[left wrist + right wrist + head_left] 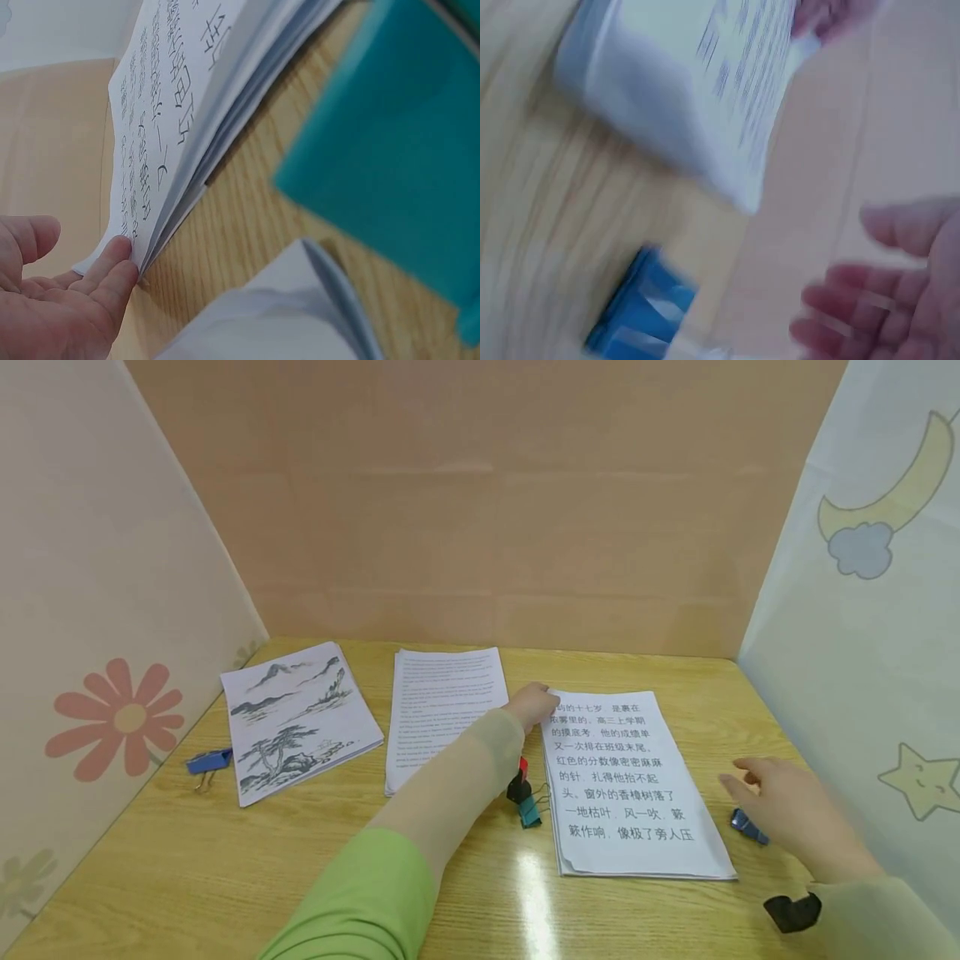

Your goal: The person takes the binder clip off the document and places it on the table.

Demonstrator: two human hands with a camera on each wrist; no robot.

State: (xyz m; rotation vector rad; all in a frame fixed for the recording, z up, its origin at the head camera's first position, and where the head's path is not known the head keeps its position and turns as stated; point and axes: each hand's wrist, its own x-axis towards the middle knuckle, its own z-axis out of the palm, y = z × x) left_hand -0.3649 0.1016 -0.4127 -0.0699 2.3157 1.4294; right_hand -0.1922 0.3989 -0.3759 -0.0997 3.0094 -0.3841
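Note:
A stack of sheets printed with large Chinese characters [618, 777] lies right of the middle of the table. At its far left corner is my left hand [534, 705]; in the left wrist view the fingertips [117, 251] touch the stack's edge while the thumb stands apart from the paper. My right hand [783, 802] hovers to the right of the stack, fingers loosely bent and holding nothing. Close beside it lies a blue binder clip [748, 827], also seen in the blurred right wrist view. Left of the stack lies a teal binder clip [529, 812].
Black and red pieces [517, 787], partly hidden by the left arm, lie beside the teal clip. A small-print paper stack [442, 693] sits behind that arm. Farther left are landscape-painting sheets [300, 718] and another blue binder clip [208, 762]. Patterned panels enclose both sides.

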